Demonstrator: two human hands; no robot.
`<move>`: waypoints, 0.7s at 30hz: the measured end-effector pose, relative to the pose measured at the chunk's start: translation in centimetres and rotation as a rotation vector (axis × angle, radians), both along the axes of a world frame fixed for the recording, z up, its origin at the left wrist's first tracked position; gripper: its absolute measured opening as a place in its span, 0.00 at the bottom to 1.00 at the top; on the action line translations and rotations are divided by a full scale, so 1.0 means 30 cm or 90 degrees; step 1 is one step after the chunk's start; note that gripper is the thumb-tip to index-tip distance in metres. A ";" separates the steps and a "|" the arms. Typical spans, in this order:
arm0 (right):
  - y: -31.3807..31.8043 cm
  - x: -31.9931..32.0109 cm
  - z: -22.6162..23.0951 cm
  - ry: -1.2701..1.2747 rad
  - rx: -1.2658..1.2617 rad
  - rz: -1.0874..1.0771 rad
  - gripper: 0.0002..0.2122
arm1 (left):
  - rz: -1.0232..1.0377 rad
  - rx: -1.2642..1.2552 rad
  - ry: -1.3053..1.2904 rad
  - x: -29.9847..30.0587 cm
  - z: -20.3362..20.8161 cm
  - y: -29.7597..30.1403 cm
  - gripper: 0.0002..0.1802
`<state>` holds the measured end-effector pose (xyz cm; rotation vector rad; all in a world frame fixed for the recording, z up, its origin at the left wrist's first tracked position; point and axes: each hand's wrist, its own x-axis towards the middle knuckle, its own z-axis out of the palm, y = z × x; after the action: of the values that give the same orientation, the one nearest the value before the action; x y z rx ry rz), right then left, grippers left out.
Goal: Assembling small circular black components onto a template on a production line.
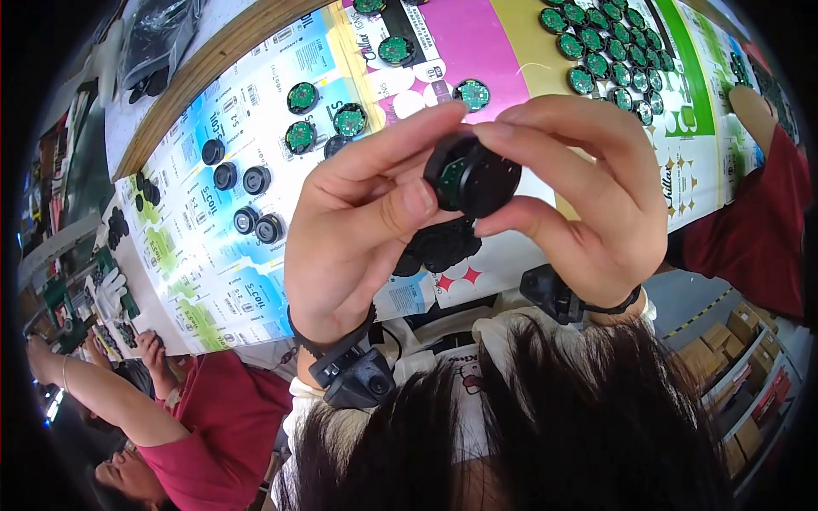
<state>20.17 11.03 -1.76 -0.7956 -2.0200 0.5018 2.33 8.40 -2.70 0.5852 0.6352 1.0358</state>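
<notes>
Above the table, my left hand (345, 221) grips a round black housing (433, 163) between thumb and fingers, and a strip of green circuit board shows inside it. Against its right side, my right hand (601, 183) pinches a smooth black round cap (492, 183) with thumb and fingertips. The two parts meet at a tilt; whether they are joined I cannot tell. Under my hands is a pile of small black parts (443, 247), partly hidden. Just beyond my fingers lies a round green circuit board in a black ring (471, 94).
Several more round green boards (301, 98) lie far left of my hands, with a dense cluster of boards (596, 64) far right. Black round caps (256, 180) sit at left. A wooden rail (213, 64) edges the table. People in red sleeves work on both sides.
</notes>
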 end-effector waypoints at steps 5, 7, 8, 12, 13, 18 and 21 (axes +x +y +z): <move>0.007 -0.003 -0.014 0.017 0.039 0.040 0.22 | -0.030 -0.003 0.008 -0.002 -0.002 0.003 0.29; 0.009 -0.002 -0.021 0.022 0.054 0.043 0.22 | -0.032 -0.003 0.010 0.001 -0.004 0.003 0.29; 0.010 -0.001 -0.025 0.020 0.055 0.043 0.22 | -0.030 0.005 0.017 0.003 -0.006 0.002 0.29; 0.012 -0.001 -0.033 0.034 0.078 0.047 0.23 | -0.020 0.028 0.056 0.009 -0.005 -0.002 0.29; 0.010 -0.003 -0.034 0.030 0.080 0.043 0.22 | -0.015 0.032 0.078 0.007 -0.002 -0.005 0.29; -0.007 -0.034 -0.047 0.002 0.062 0.018 0.21 | 0.120 0.053 0.202 0.040 0.031 -0.050 0.23; -0.048 -0.079 -0.070 0.029 0.006 0.041 0.19 | 0.193 0.060 0.372 0.029 0.024 -0.096 0.16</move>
<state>17.82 9.59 -3.87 -0.7093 -2.0093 0.5430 3.22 5.52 -1.97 0.9059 1.2200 1.1870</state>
